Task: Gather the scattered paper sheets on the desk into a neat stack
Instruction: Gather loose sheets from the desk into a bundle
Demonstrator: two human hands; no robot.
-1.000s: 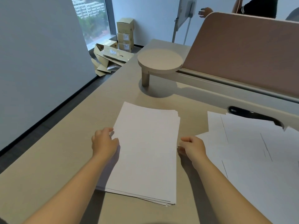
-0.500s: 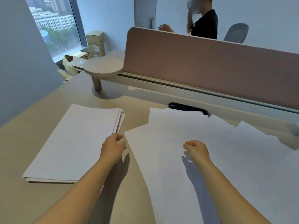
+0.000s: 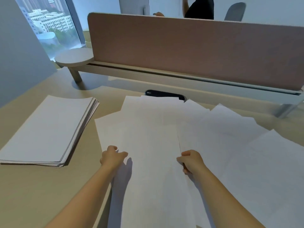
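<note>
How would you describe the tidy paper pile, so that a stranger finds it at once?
Start at the pink divider panel across the back of the desk, then look to its left end, where a small round shelf stands. The stack lies in front of that shelf, left of both hands. Unlike the loose sheets fanned beside it, its edges are squared.
</note>
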